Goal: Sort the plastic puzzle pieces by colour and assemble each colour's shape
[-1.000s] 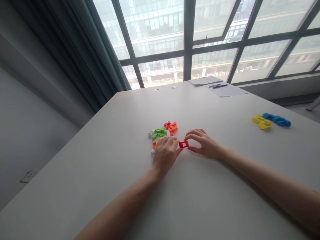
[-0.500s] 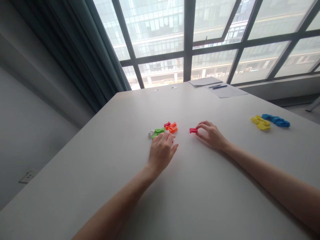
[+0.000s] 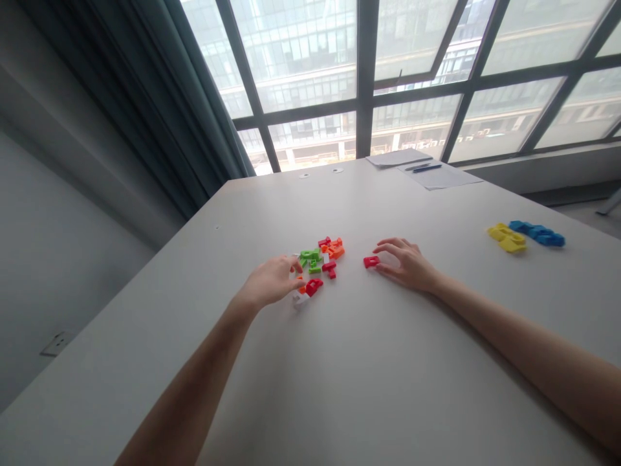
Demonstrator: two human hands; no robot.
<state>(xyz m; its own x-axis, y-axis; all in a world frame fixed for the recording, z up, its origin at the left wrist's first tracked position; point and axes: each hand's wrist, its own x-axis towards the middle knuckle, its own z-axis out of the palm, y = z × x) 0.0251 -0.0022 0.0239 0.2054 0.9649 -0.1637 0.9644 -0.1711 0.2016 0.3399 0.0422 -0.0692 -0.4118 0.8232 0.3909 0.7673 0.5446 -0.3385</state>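
At the left side of a loose pile of small plastic pieces is my left hand (image 3: 272, 281), thumb and fingers apart, hiding part of the pile. The pile holds green pieces (image 3: 310, 255), orange pieces (image 3: 336, 248), red pieces (image 3: 314, 287) and white pieces (image 3: 301, 299). To the right of it lies a single red plastic piece (image 3: 371, 261). My right hand (image 3: 406, 264) rests beside this piece, its fingers spread and the tips close to it; whether they touch it I cannot tell.
Yellow pieces (image 3: 507, 237) and blue pieces (image 3: 537, 233) lie grouped on the right of the white table (image 3: 369, 362). Paper sheets (image 3: 451, 178) with pens (image 3: 427, 167) are at the far edge, below the window. A dark curtain (image 3: 194, 129) hangs on the left.
My left hand has moved left and turned, uncovering more of the pile. The right hand's fingers have loosened from the red piece, which now lies slightly nearer and further left.
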